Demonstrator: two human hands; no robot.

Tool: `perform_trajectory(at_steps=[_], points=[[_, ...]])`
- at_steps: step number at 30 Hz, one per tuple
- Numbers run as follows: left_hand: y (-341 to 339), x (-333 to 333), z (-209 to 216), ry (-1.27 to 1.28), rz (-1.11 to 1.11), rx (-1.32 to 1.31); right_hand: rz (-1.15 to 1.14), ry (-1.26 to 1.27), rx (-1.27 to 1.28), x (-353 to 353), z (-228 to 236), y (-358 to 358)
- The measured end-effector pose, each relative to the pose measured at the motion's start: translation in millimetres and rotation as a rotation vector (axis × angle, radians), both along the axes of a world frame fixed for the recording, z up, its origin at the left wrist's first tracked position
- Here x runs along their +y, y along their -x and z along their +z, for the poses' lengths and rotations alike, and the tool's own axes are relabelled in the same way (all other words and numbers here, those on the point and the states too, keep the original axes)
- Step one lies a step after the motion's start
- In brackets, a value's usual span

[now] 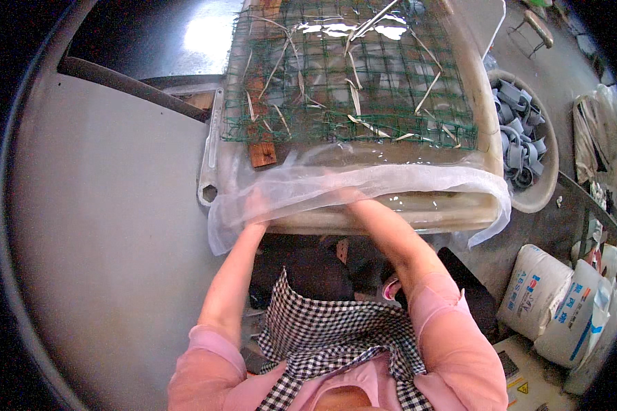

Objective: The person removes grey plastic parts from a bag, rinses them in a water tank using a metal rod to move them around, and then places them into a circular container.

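A sheer white mesh cloth (404, 181) lies across the near end of a water-filled tub (487, 123), its two ends hanging over the sides. My left hand (257, 204) is at the near left, behind the translucent cloth. To its right my right hand (346, 193) reaches over the tub's near rim, with the cloth across its fingers. The fingers of both hands are veiled, so their grip and anything in it cannot be made out. Beyond them, a green wire grid (363, 82) with pale strips tied on it lies in the tub, beside a wooden board (262, 152).
A long metal wrench (211, 147) lies along the tub's left side, beside a grey panel (110, 205). On the right stands a round basin (545, 181) of grey plastic parts (521, 137). White sacks (535, 291) lie at the lower right. A stool (533, 29) is farther back.
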State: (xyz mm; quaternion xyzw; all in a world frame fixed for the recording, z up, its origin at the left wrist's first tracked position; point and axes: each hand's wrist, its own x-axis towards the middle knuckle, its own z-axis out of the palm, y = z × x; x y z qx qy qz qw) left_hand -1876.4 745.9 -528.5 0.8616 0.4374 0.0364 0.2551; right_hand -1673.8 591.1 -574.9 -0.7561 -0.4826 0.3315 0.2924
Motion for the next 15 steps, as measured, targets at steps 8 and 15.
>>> perform_trajectory(at_steps=[8,15], points=[[-10,5,-1,-0.021,0.018,0.243,-0.02,0.008,0.007,-39,1,-34],[16,-63,49,-0.633,-0.384,-0.138,-0.02,0.019,-0.005,-29,3,-24]])
